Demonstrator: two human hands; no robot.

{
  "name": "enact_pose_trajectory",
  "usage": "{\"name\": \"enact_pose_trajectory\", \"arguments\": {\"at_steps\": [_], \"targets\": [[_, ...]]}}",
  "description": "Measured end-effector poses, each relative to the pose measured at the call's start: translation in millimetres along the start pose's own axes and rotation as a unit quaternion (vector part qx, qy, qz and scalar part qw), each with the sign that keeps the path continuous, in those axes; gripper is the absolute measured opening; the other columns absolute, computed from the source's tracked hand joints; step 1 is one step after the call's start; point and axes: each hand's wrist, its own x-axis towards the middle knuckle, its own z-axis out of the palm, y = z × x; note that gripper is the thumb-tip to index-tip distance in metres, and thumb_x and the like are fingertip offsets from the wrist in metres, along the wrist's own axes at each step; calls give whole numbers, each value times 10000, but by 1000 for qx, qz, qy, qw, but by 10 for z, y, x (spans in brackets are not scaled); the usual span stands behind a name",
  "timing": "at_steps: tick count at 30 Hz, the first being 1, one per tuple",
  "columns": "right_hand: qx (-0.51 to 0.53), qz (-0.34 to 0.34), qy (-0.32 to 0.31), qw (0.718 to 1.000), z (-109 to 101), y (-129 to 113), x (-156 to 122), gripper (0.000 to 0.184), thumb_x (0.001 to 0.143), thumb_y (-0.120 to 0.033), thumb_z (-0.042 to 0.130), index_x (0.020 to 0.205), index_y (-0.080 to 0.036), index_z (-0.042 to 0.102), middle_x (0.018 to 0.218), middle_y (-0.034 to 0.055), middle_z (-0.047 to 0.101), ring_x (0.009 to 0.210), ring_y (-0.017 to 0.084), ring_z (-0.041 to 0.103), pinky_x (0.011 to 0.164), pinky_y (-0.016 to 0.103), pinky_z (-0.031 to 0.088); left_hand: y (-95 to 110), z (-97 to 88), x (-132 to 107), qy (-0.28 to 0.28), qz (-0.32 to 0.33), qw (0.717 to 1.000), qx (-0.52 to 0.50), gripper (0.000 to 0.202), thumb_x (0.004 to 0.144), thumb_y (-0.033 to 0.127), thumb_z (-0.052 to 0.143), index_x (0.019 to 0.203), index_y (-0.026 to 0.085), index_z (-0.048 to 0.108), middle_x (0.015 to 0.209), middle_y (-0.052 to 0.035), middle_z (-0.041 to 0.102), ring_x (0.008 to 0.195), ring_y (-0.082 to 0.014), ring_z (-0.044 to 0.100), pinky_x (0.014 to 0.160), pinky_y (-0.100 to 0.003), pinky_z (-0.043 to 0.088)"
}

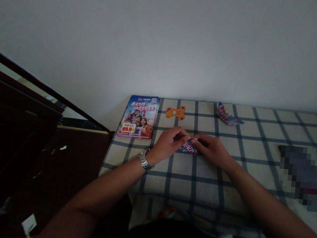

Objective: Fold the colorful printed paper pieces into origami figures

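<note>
My left hand (pixel 169 142) and my right hand (pixel 210 148) meet over a small folded piece of printed paper (pixel 189 148) on the checked tablecloth (pixel 254 168). Both hands pinch the paper, fingers curled on its top edge. A metal watch (pixel 145 159) sits on my left wrist. The paper is purple and white with pink print, and is partly hidden under my fingers.
A colourful flyer (pixel 139 116) lies at the table's far left corner. An orange bear figure (pixel 175 112) on the cloth is behind my hands. Another folded paper shape (pixel 227 115) rests at the back. A blurred patch (pixel 303 174) covers the right. Dark furniture (pixel 16 128) stands left.
</note>
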Motion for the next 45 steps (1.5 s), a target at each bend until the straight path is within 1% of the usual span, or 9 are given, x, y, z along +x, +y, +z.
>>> {"name": "enact_pose_trajectory", "arguments": {"at_steps": [3,5,10,14,19,29,38,42,45], "targets": [[86,37,-21,995,27,10,-10,403,989,-617,612,976,-226,706,814,35,765,730,214,734,686,335,599,-31,2,3,19,-14,1000,-6,312,999,494,674,952,185,684,842,-19,699,759,-140,657,705,-250,517],[98,44,-30,994,33,12,-14,400,1003,-610,592,929,-232,697,826,38,772,752,221,758,719,349,622,-38,1,-1,25,-15,1000,-10,292,993,471,677,948,182,670,846,-17,692,755,-137,649,695,-243,513],[41,31,-34,998,10,25,-17,394,1028,-572,567,846,-236,662,754,22,751,716,213,745,692,335,589,-24,-3,-10,3,4,1000,-4,204,994,370,655,925,179,652,829,-9,669,745,-127,626,690,-233,492],[-8,15,-44,999,-11,30,-20,385,1042,-542,551,848,-231,668,732,7,739,669,184,712,649,301,533,-11,1,-6,-24,12,1000,12,177,1004,358,650,972,187,683,890,-23,702,783,-135,649,729,-247,506],[-8,11,-46,999,-7,-14,-20,392,1041,-540,553,835,-231,678,711,-1,731,645,169,688,642,288,528,0,15,-12,-22,20,1000,8,180,1013,354,651,946,189,677,890,-26,705,788,-135,661,734,-249,515],[128,41,-52,990,15,8,-6,357,985,-556,651,1022,-211,735,896,40,788,781,195,762,753,330,635,-56,3,0,7,9,1000,11,230,1028,417,638,983,195,681,900,-24,721,810,-147,682,773,-274,545],[114,43,5,992,-24,-16,2,381,972,-584,656,966,-214,745,804,36,780,710,199,744,708,340,645,-50,9,-20,7,20,1000,8,239,1049,411,615,1158,207,675,1076,-56,730,959,-168,706,854,-290,565],[138,56,34,988,-51,-16,16,397,944,-605,686,978,-215,757,792,41,779,695,204,738,679,342,647,-62,-12,-23,41,65,997,30,217,1042,360,625,1205,221,661,1135,-71,687,1001,-180,682,886,-317,571],[175,72,48,981,-54,3,31,412,920,-599,722,1063,-213,752,811,51,791,689,211,744,676,355,656,-49,-36,-9,51,111,991,57,188,1035,226,582,1203,231,667,1153,-77,647,1077,-201,647,945,-361,567]]}}
